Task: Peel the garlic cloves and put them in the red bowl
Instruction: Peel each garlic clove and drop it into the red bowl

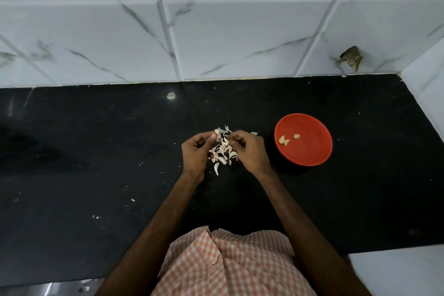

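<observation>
Both hands are close together above the tabletop. The left hand pinches a garlic clove between thumb and fingers. The curled fingers of the right hand pull at its skin, I think. They work just over the pile of skins, so the loose pieces fall in one place. The red bowl stands near the right hand, probably for a short reach. It already holds three peeled cloves.

contents of right grip hidden, shirt cut off below
</observation>
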The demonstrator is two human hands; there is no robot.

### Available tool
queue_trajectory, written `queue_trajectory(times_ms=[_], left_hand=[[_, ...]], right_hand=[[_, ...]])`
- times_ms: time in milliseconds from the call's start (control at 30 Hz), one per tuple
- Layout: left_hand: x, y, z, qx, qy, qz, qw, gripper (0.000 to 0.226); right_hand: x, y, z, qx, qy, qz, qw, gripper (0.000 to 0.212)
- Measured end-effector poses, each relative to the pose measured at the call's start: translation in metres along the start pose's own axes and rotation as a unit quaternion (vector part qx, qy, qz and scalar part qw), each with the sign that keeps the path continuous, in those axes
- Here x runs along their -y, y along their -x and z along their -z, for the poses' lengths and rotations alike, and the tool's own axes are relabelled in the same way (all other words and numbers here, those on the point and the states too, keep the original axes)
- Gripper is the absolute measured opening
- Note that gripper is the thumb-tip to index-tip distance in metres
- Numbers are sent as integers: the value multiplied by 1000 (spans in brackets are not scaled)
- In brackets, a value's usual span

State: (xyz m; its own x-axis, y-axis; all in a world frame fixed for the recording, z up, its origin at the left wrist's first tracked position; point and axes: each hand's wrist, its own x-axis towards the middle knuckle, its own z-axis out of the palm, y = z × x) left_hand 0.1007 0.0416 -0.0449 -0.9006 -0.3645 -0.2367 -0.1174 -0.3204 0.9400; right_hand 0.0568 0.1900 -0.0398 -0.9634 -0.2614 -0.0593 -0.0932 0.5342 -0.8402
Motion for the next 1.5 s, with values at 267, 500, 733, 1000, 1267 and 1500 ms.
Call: queue_trajectory(times_ms=[267,500,733,1000,1267,1500], left_hand=[[0,-1,1,15,-66,-13,998,16],[-6,0,3,63,-242,-77,965,19],[-12,6,1,67,-229,-16,971,14],[-4,0,2,4,-190,-7,982,25],[-2,-1,0,-34,-262,-83,961,22],[-4,0,-9,1,-304,-85,949,15]], right_hand=[[16,0,-10,-19,-95,14,995,10],[10,-2,-14,-60,-19,14,998,4],[22,-1,-5,-14,222,62,973,11],[17,-3,-8,-27,116,14,993,10],[26,-2,-15,18,25,-1,1000,32],[28,-2,-19,-61,83,14,995,19]])
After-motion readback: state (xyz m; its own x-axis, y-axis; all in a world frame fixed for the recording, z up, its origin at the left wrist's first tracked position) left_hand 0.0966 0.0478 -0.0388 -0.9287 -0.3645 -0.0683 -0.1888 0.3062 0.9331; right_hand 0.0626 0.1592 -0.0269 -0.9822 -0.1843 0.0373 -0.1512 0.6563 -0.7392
